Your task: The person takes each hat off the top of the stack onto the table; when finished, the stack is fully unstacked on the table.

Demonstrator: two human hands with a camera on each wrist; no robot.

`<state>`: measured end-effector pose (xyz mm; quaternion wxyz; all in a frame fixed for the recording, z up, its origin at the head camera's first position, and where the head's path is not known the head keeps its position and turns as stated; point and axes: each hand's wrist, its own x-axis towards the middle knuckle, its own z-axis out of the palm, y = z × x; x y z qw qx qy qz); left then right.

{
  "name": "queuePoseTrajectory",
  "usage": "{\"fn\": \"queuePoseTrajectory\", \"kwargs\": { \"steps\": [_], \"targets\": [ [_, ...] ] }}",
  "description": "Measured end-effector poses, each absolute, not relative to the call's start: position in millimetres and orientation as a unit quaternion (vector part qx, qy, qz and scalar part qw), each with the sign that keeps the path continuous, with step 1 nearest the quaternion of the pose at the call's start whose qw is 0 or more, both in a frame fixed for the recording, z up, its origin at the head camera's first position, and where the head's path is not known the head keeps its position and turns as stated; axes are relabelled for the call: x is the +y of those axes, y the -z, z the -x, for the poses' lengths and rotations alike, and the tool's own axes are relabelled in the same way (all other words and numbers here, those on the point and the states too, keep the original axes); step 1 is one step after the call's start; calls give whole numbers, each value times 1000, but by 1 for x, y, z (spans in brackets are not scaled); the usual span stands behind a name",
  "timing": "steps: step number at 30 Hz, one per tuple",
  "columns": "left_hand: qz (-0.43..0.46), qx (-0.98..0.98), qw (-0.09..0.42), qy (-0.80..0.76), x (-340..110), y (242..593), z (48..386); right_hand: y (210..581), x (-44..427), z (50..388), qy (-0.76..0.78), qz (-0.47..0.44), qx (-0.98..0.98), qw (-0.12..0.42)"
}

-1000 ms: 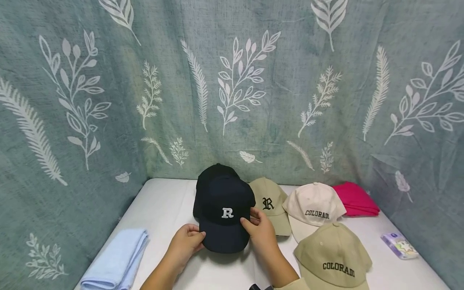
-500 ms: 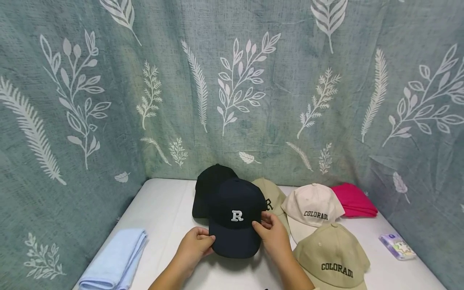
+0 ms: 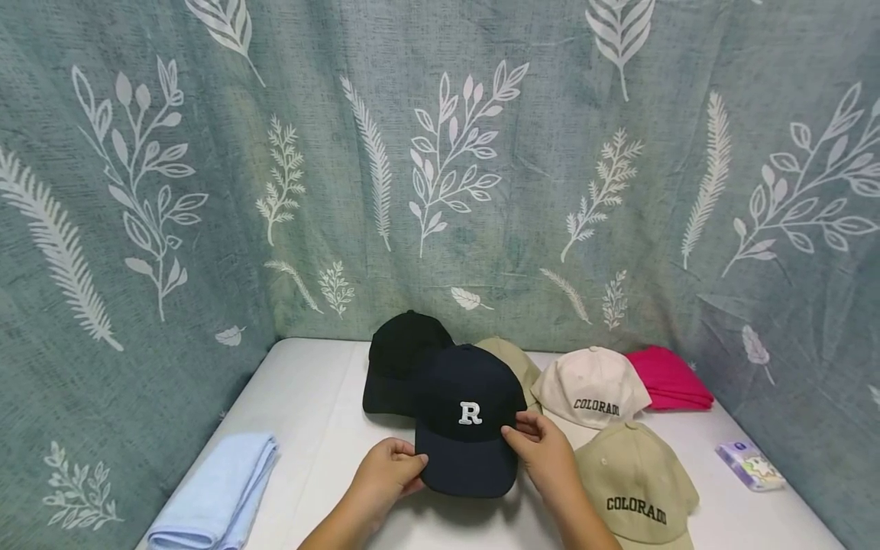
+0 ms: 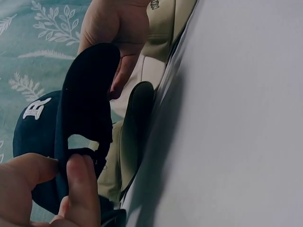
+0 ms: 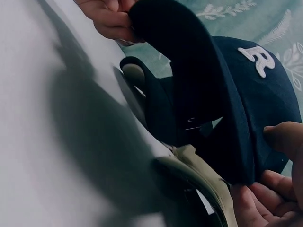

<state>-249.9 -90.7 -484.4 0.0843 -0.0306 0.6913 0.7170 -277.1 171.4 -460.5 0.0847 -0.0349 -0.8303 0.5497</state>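
Observation:
A navy baseball cap (image 3: 467,466) with a white letter R on its front is held off the table between both hands. My left hand (image 3: 388,473) pinches its left edge near the brim, thumb in front and fingers behind. On the other side my right hand (image 3: 546,451) pinches the edge where brim meets crown. Both wrist views show the cap's hollow underside and its shadow on the white surface. Behind it to the left sits a black cap (image 3: 406,344). A khaki cap (image 3: 512,359) behind it is partly hidden.
To the right stand a cream COLORADO cap (image 3: 594,382) and a khaki COLORADO cap (image 3: 635,473). A folded red cloth (image 3: 670,378) and a purple packet (image 3: 749,466) lie beyond. At left is a folded light blue towel (image 3: 216,489). Patterned curtains (image 3: 385,153) enclose the white table (image 3: 309,382).
Both hands have carried the navy cap to the right and slightly nearer. More of the black cap shows now, while the khaki cap with the R is more covered.

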Motion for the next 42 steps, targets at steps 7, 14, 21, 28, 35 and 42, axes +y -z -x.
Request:
{"fn": "queuePoseTrajectory", "kwargs": {
  "steps": [7, 14, 21, 28, 35, 42],
  "targets": [
    [23, 684, 102, -722, -73, 484, 247, 459, 192, 269, -555, 55, -826, 82],
    [23, 676, 110, -728, -62, 488, 243, 462, 202, 261, -563, 70, -820, 70],
    [12, 670, 118, -733, -54, 489, 240, 461, 205, 256, -556, 77, -824, 77],
    [7, 662, 127, -738, -52, 489, 238, 456, 206, 247, -502, 99, -852, 114],
    [13, 664, 143, -734, -52, 497, 238, 461, 204, 247, -425, 92, -896, 89],
    [12, 699, 129, -704, -52, 507, 239, 466, 198, 245, -419, 63, -903, 70]
  ]
}}
